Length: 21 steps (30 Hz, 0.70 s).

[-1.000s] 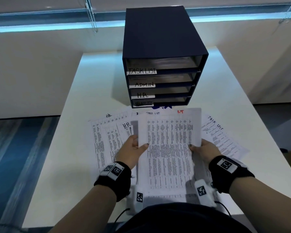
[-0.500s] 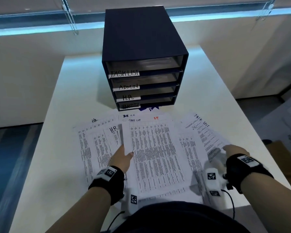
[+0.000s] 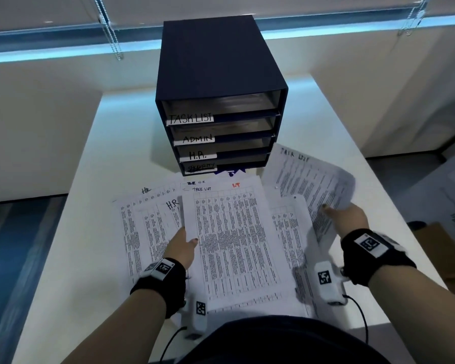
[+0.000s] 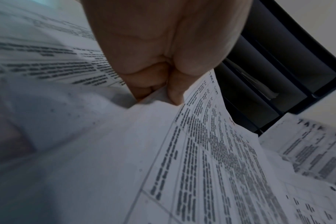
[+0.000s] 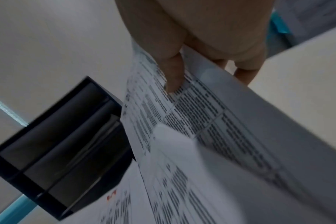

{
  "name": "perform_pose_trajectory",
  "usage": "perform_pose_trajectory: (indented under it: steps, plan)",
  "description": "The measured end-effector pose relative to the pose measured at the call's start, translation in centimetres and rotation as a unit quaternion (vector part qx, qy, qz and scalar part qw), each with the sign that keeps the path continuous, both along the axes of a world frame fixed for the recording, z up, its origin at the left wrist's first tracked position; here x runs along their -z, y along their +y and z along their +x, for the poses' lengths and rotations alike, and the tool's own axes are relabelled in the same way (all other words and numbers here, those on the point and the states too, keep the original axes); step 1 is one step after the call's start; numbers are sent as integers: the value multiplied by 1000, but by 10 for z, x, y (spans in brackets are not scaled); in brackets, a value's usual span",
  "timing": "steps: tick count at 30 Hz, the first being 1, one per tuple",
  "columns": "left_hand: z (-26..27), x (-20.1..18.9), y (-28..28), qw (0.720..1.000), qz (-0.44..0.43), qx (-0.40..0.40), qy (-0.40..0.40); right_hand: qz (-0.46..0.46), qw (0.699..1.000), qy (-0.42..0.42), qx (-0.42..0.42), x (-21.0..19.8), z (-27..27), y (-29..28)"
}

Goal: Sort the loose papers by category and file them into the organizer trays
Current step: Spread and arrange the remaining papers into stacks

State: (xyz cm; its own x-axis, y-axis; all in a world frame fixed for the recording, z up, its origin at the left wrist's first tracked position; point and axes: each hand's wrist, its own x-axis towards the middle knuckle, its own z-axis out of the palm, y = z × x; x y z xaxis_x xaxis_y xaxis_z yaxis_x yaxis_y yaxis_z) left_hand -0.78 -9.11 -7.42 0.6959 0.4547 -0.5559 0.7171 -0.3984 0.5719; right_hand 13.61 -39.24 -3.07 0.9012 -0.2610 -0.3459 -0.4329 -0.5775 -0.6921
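A dark blue organizer [image 3: 221,74] stands mid-table, its trays labelled TASK LIST, ADMIN, H.R. and a scribbled-over bottom label. Printed papers lie fanned out in front of it. My left hand [image 3: 191,239] pinches the left edge of the big central sheet [image 3: 237,243]; in the left wrist view its thumb [image 4: 175,91] is pressed on that paper [image 4: 201,151]. My right hand [image 3: 331,210] holds a sheet headed TASK LIST [image 3: 307,185] raised off the table at the right. In the right wrist view its thumb [image 5: 173,75] lies on top of the sheet [image 5: 211,113] and the fingers underneath.
Sheets marked H.R. [image 3: 153,222] lie at the left, and one with a red I.T. mark [image 3: 236,184] is under the central sheet. The white table [image 3: 111,153] ends close on both sides. A brown box [image 3: 447,253] sits on the floor at the right.
My right hand let go of the central sheet, moved right, took hold of the TASK LIST sheet and lifted it. My left hand kept its pinch on the central sheet.
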Motion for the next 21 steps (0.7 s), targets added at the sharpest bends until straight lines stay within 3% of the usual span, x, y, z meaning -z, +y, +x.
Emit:
perform_pose_trajectory:
  steps: [6, 14, 17, 21]
  plan:
    - [-1, -3, 11, 999, 29, -28, -21, 103, 977, -175, -62, -75, 10, 13]
    - [-8, -14, 32, 984, 20, -158, -79, 236, 922, -292, -90, -156, 9, 32]
    - [-8, -19, 37, 979, 17, -172, -105, 219, 924, -293, -110, -165, 7, 42]
    - [-5, -25, 34, 985, 17, -133, -106, 160, 956, -184, -163, -128, 8, 62]
